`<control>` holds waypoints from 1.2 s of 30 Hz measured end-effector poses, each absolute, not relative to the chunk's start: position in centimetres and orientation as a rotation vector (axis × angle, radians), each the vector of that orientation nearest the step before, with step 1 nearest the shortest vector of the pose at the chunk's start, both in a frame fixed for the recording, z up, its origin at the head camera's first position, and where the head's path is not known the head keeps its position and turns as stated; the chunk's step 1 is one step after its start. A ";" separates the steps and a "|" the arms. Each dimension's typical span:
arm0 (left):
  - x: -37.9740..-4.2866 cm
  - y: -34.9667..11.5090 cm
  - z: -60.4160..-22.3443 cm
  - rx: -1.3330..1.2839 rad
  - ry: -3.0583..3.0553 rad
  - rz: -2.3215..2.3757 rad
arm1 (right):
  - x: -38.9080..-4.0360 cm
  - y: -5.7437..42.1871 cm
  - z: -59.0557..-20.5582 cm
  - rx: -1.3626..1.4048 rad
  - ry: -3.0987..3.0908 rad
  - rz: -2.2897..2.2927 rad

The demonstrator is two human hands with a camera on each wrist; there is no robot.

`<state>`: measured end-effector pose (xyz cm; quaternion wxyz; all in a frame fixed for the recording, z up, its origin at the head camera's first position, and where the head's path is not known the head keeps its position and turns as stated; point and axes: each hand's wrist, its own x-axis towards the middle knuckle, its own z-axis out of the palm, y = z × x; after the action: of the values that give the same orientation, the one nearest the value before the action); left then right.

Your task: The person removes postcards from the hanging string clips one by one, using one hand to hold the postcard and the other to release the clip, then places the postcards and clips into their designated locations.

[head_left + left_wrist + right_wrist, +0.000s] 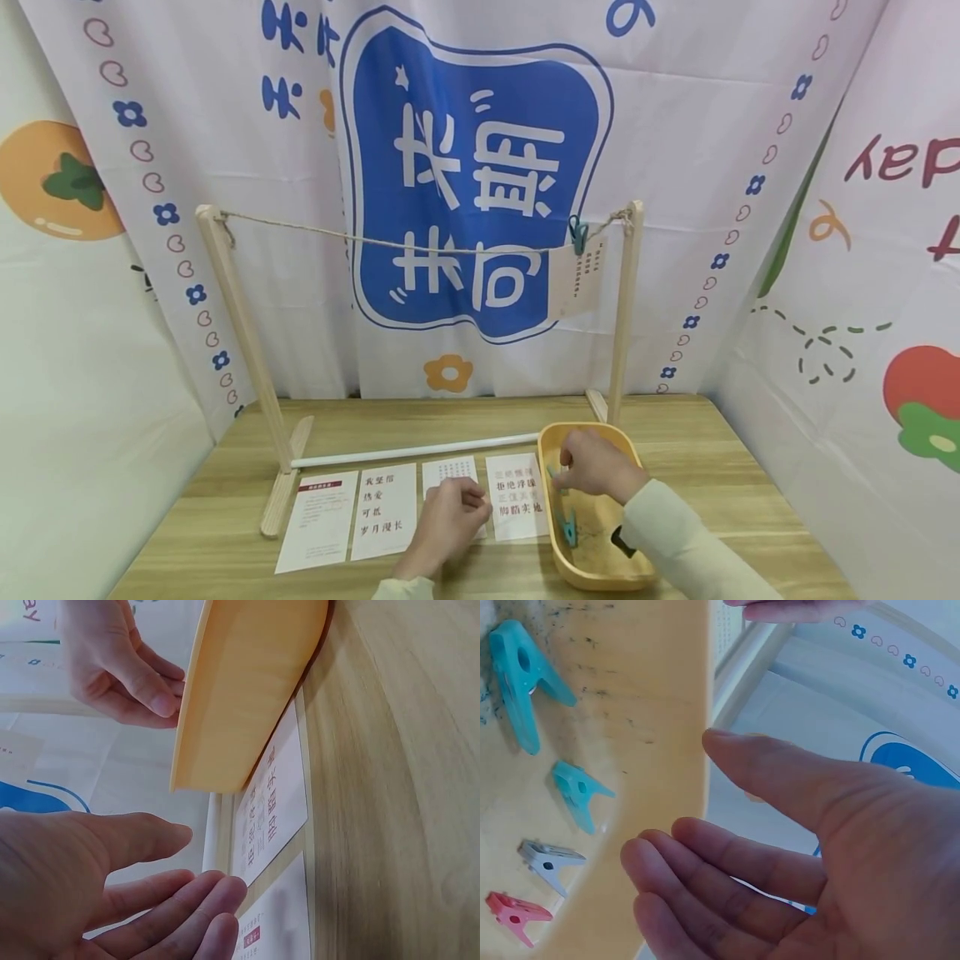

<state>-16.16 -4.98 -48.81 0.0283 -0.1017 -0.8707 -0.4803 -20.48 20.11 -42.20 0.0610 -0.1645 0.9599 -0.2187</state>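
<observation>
My right hand (597, 463) is inside the yellow plastic tub (567, 569), thumb and fingers apart with nothing between them. Several clothespins lie on the tub's floor in the right wrist view: a large teal clothespin (523, 682), a smaller teal clothespin (579, 793), a grey clothespin (550, 864) and a pink clothespin (517, 916). Over a printed card (450, 469) hovers my left hand (447, 521), fingers loosely bent and holding nothing. Beside it, another card with red lettering (516, 527) lies against the tub's left side.
A twine line (337, 233) runs between two wooden posts (624, 317). Near its right end, a teal clothespin (577, 236) holds a card (573, 283). Two more cards (384, 533) lie at the left, in front of a white rod (412, 452). A printed cloth hangs behind.
</observation>
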 end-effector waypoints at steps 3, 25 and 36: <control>-16.4 -5.1 -48.8 -0.315 -2.693 -1.479 | -20.4 20.2 -41.8 -0.496 2.915 -0.680; -17.9 -5.6 -49.0 -0.378 -2.620 -1.500 | -20.1 20.5 -38.5 -0.467 3.007 -0.800; -18.3 -5.4 -48.7 -0.366 -2.590 -1.511 | -20.0 20.8 -37.8 -0.437 3.001 -0.803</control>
<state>-18.26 -5.43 -48.67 0.0602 -0.1209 -0.8558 -0.4993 -20.04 20.84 -37.79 0.0022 -0.1392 0.9566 -0.2559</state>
